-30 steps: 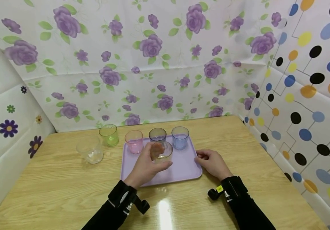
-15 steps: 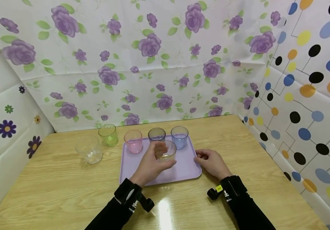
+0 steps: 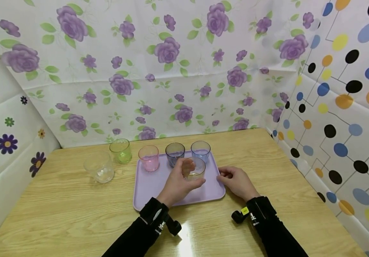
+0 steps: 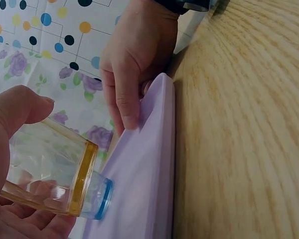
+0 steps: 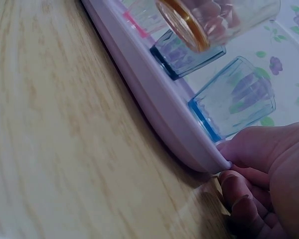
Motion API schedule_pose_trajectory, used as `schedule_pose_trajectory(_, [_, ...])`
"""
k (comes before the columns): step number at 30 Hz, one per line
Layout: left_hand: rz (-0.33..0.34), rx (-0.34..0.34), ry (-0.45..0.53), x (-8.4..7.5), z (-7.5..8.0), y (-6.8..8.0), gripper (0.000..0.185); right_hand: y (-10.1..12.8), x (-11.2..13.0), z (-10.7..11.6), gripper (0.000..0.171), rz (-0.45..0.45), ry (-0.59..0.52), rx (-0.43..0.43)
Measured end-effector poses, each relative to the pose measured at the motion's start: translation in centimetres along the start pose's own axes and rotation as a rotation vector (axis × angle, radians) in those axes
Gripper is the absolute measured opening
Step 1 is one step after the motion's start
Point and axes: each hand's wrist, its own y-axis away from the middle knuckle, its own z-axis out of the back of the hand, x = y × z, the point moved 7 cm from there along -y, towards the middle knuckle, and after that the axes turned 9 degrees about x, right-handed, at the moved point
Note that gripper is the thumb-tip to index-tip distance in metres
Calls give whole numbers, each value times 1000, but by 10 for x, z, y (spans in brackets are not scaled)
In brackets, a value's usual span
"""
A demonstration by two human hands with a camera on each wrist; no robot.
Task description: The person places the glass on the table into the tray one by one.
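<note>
Left hand (image 3: 181, 184) grips a clear glass with an amber base (image 3: 198, 172), thumb one side, fingers the other. Glass is over the right half of the lilac tray (image 3: 152, 191); wrist views show its base off the surface. Main risk: slick, smooth walls; a loose pinch could let it slide or drop. If released while tilted, it would likely land on the base edge and rock.

Right hand (image 3: 238, 182) pinches the tray's right edge, thumb over the rim, other fingers curled below. Probably steadies it, but a tug or lift there could jolt everything standing on it.

Just behind the held glass: blue glass (image 3: 200, 149) and gray glass (image 3: 174, 151), both upright on the tray. Tightest spot. Pushing further back could clip either one, and the left fingers could nudge the gray first. See-through walls make gaps hard to judge; exact clearance can't be told from the head view.

Pink glass (image 3: 149, 162), also on the tray, further left; lower risk unless a neighbor gets shoved.

Off the tray, on the wooden table (image 3: 59, 217): green glass (image 3: 121, 153) and another clear glass (image 3: 102, 171). Careless leftward swing of the left arm could knock the clear one.
</note>
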Motion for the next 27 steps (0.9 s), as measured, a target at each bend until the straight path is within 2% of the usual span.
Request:
schedule_pose_trajectory(14, [9,44,31,15,-22,-14,82,1,2,1,39,8,5,6])
schedule_pose_trajectory(27, [21,42,56,21,-31,-19,82,0,2,1,38,16,2,3])
